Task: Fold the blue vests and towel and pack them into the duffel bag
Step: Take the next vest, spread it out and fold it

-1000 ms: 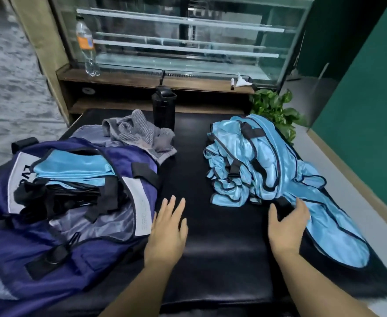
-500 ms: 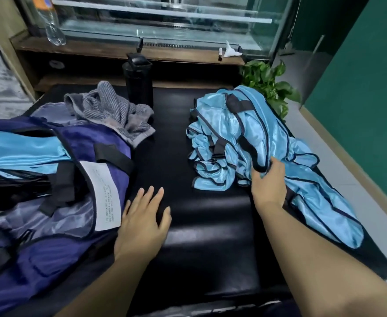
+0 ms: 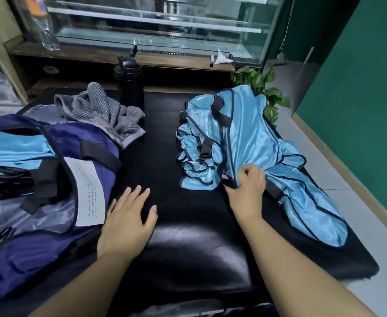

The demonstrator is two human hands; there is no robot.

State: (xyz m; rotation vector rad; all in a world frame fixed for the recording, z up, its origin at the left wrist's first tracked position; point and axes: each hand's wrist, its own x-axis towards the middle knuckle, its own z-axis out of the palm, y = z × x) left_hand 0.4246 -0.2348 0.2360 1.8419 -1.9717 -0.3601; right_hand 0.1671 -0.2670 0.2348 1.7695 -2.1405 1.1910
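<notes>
Head view: R hand (image 3: 247,191) fingers (image 3: 245,171) curled, pinching dark-trimmed edge of the blue vests pile (image 3: 245,143); rest of pile spreads beyond and to the right of the fingers on the black worktop (image 3: 188,225). L hand (image 3: 126,220) flat on worktop, fingers straight and spread, holding nothing, touching the duffel bag (image 3: 51,243) edge just left of it. Bag open, 1 folded blue vest (image 3: 12,147) inside. Grey towel (image 3: 103,113) crumpled past L fingers, against bag. Black bottle (image 3: 129,83) behind towel.
</notes>
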